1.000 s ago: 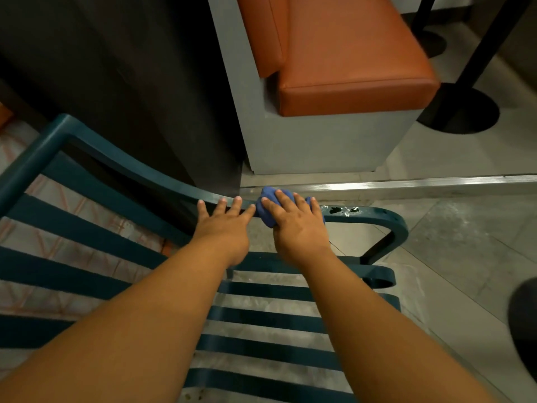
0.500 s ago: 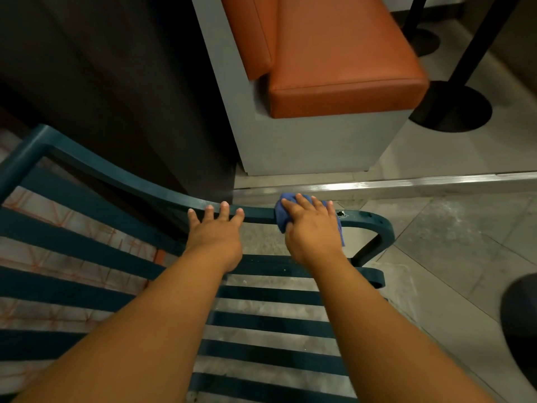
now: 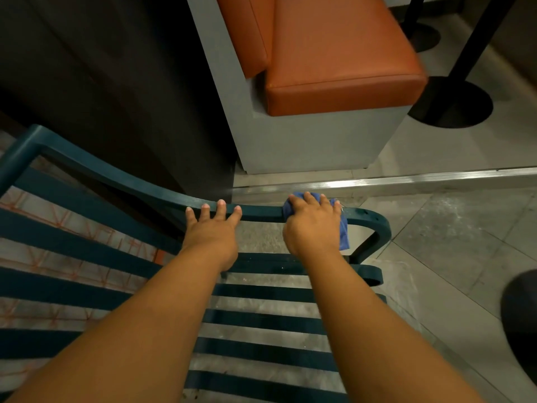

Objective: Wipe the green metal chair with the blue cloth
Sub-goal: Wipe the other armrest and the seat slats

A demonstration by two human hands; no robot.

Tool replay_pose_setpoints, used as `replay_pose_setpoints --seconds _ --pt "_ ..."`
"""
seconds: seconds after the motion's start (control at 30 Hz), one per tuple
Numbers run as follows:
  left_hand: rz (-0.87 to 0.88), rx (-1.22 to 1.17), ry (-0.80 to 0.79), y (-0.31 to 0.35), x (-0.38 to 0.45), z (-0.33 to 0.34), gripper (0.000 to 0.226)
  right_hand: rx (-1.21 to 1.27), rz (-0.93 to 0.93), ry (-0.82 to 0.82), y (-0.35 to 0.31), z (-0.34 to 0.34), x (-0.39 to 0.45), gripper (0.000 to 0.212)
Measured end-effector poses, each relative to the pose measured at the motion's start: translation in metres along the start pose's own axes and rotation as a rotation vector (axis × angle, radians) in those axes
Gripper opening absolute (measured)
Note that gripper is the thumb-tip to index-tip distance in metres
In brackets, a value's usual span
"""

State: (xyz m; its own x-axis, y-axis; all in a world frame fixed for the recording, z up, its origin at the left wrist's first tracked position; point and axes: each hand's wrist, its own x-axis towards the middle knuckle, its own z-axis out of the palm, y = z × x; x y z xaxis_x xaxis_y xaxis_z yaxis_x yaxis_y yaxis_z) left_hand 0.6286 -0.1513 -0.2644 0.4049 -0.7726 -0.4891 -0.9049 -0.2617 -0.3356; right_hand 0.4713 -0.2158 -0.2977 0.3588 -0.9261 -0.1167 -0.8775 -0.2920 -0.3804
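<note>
The green metal chair [image 3: 122, 181] fills the lower left, with a curved armrest rail running toward the right and flat slats below my arms. My right hand [image 3: 312, 228] presses the blue cloth [image 3: 344, 231] onto the armrest near its rounded right end; the cloth is wrapped over the rail and hangs a little below it. My left hand [image 3: 212, 228] rests flat on the same rail further left, fingers spread over its top edge, holding no cloth.
A grey bench base [image 3: 305, 141] with an orange cushion [image 3: 340, 62] stands just beyond the armrest. A dark wall panel [image 3: 116, 82] is at upper left, black round table bases [image 3: 453, 103] at upper right, a metal floor strip [image 3: 406, 181] between.
My right hand has slid the blue cloth to the right along the armrest, toward its curved end. The left hand has stayed on the rail, so the gap between my hands has widened.
</note>
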Motion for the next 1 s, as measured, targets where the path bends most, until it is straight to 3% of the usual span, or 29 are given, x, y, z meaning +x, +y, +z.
replay_pose_setpoints --seconds 0.1,0.23,0.37,0.47,0.53,0.6,0.7,0.9,1.0 --pt "-0.003 0.009 -0.01 0.002 0.001 -0.002 0.102 0.003 -0.106 -0.013 -0.019 0.012 0.001 0.065" --pt "-0.007 0.023 -0.01 0.001 0.001 -0.003 0.103 -0.019 -0.313 -0.005 0.016 0.013 -0.016 0.067" --pt "-0.008 0.028 0.007 0.001 0.0 0.0 0.103 -0.03 -0.107 0.119 0.058 -0.006 -0.015 0.052" --pt "-0.014 0.019 0.026 0.003 0.0 0.003 0.103 -0.049 0.099 0.096 0.04 -0.012 -0.004 0.048" --pt "-0.017 0.019 0.029 0.004 0.0 0.004 0.104 -0.063 0.051 0.047 0.015 -0.005 -0.003 0.056" --pt "-0.025 0.02 0.023 0.004 -0.001 0.003 0.105 -0.025 -0.131 0.006 0.001 0.01 -0.01 0.069" --pt "-0.04 0.01 0.012 0.005 -0.001 0.003 0.108 -0.017 -0.309 -0.013 0.018 0.019 -0.02 0.069" --pt "-0.031 -0.042 0.034 0.005 0.0 0.01 0.107 -0.013 -0.038 0.08 0.021 0.001 -0.006 0.05" --pt "-0.033 -0.049 0.033 0.007 0.0 0.009 0.108 -0.02 -0.081 0.02 -0.008 0.005 0.002 0.051"
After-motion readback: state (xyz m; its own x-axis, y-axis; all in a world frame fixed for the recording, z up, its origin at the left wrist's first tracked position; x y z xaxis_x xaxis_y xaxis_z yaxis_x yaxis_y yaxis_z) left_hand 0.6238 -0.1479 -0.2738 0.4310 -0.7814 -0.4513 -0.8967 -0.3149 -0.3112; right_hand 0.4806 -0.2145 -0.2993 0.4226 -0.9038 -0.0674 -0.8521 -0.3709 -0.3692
